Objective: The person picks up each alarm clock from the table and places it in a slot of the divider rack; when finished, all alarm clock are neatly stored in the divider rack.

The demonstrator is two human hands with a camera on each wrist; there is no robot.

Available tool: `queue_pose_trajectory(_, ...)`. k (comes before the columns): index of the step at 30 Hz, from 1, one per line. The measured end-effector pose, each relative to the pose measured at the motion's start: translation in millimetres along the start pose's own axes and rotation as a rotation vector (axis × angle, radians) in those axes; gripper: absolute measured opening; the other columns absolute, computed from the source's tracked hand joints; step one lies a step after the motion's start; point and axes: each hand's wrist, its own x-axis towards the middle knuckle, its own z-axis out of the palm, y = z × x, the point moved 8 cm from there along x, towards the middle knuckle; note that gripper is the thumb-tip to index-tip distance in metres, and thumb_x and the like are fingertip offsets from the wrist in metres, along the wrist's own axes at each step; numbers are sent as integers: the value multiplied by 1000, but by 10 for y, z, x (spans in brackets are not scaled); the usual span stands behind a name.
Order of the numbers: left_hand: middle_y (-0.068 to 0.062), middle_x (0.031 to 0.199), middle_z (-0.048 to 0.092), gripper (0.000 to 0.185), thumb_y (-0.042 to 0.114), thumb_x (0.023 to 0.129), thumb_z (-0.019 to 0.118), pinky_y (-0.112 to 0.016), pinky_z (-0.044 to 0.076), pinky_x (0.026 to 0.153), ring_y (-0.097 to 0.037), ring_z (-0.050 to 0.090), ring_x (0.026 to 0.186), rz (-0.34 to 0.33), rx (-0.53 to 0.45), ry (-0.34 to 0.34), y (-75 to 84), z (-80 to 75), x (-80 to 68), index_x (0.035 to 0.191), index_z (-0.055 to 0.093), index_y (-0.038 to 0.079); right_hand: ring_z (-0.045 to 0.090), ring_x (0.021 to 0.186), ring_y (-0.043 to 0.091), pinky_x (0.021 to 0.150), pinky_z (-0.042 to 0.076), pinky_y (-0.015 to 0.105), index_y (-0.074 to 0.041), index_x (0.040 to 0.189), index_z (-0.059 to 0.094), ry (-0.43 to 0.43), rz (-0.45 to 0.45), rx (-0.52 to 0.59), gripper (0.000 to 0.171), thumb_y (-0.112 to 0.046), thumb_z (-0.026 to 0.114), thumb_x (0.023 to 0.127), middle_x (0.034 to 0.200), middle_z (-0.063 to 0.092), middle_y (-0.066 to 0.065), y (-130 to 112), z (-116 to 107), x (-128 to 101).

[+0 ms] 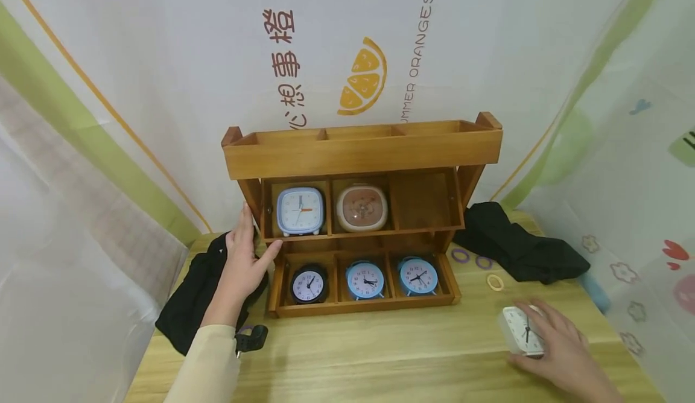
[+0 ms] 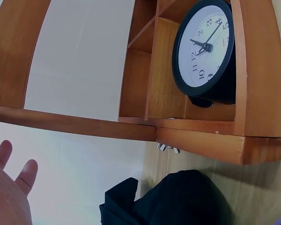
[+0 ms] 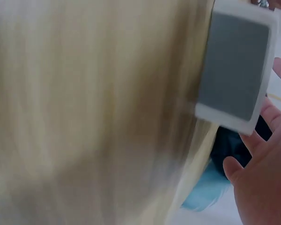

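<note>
In the head view my right hand [image 1: 567, 349] holds a small white square alarm clock [image 1: 518, 327] at the right of the table, thumb along its near side and fingers over its far side. The right wrist view shows that clock's grey underside [image 3: 234, 68]. My left hand [image 1: 244, 264] lies along the left side of a tiered wooden rack [image 1: 364, 155], fingers straight and thumb spread toward the middle tier. That tier holds a blue-rimmed clock [image 1: 300, 211] and a cream-and-pink clock [image 1: 362, 208]; its right compartment is bare.
The bottom tier holds a black clock [image 1: 308, 285] and two blue clocks, one per compartment. Black cloth [image 1: 195, 294] lies left of the rack, and more black cloth [image 1: 518, 243] lies at the right. Purple and yellow rings [image 1: 495, 282] lie near the right cloth. A printed curtain [image 1: 461, 59] hangs behind.
</note>
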Motion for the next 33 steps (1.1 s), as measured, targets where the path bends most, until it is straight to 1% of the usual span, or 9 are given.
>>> queue_pose_trajectory(3, -12, 175, -3, 102, 32, 103, 67, -71, 19, 115, -50, 5, 154, -3, -7, -7, 16, 12, -3, 168, -10, 20, 43, 121, 65, 78, 34, 80, -15, 153, 47, 15, -4, 1, 106, -61, 92, 69, 151, 37, 32, 71, 2, -22)
queue_pose_trajectory(7, -12, 175, -4, 101, 32, 104, 66, -71, 18, 116, -50, 3, 155, -5, -10, -19, 17, 24, -9, 168, -11, 19, 52, 115, 58, 70, 42, 77, -12, 145, 56, 66, -36, 8, 99, -54, 96, 65, 144, 45, 28, 55, -33, 0)
queue_pose_trajectory(13, -13, 175, -4, 102, 30, 103, 67, -71, 17, 116, -50, 2, 155, -7, -4, -15, -12, 37, -26, 168, -11, 18, 54, 115, 48, 76, 46, 73, -10, 138, 60, 116, -67, 24, 95, -50, 99, 61, 137, 48, 25, -77, -69, 47)
queue_pose_trajectory(18, -14, 175, -4, 102, 31, 103, 66, -69, 14, 118, -48, -1, 156, 17, -20, 0, 0, 21, 2, 168, -11, 18, 55, 113, 48, 77, 45, 73, -13, 139, 62, 195, -126, 64, 95, -42, 102, 58, 136, 49, 26, -290, -159, 127)
queue_pose_trajectory(21, -14, 175, -4, 101, 32, 104, 66, -69, 13, 118, -47, -2, 157, 19, -29, -1, 13, 13, 21, 168, -11, 18, 55, 111, 49, 74, 46, 70, -15, 140, 62, 234, -167, 77, 96, -38, 103, 57, 135, 49, 25, -441, -294, 189)
queue_pose_trajectory(23, -13, 175, -5, 101, 32, 104, 66, -70, 14, 117, -47, -2, 157, 2, -31, -10, 3, 14, 12, 168, -12, 19, 55, 110, 46, 73, 47, 60, -16, 140, 62, 263, -197, 86, 96, -35, 104, 56, 135, 49, 22, -560, -410, 229)
queue_pose_trajectory(26, -12, 175, -5, 102, 33, 104, 66, -72, 16, 116, -48, -1, 156, -25, -29, -22, -20, 18, -8, 168, -12, 21, 51, 112, 39, 74, 44, 47, -17, 141, 63, 308, -250, 98, 97, -28, 105, 54, 137, 47, 20, -794, -608, 292)
queue_pose_trajectory(29, -10, 176, -6, 101, 35, 104, 65, -73, 17, 116, -48, -1, 155, -34, -25, -26, -23, 20, -12, 167, -13, 22, 46, 120, 36, 79, 42, 46, -19, 142, 63, 352, -292, 108, 100, -23, 105, 52, 142, 46, 19, -1101, -836, 373)
queue_pose_trajectory(33, -8, 176, -7, 100, 37, 105, 63, -73, 18, 116, -47, -2, 155, -33, -25, -28, -19, 27, -7, 167, -13, 24, 46, 123, 37, 78, 48, 54, -21, 146, 61, 404, -358, 100, 105, -23, 106, 51, 148, 45, 19, -1568, -1107, 524)
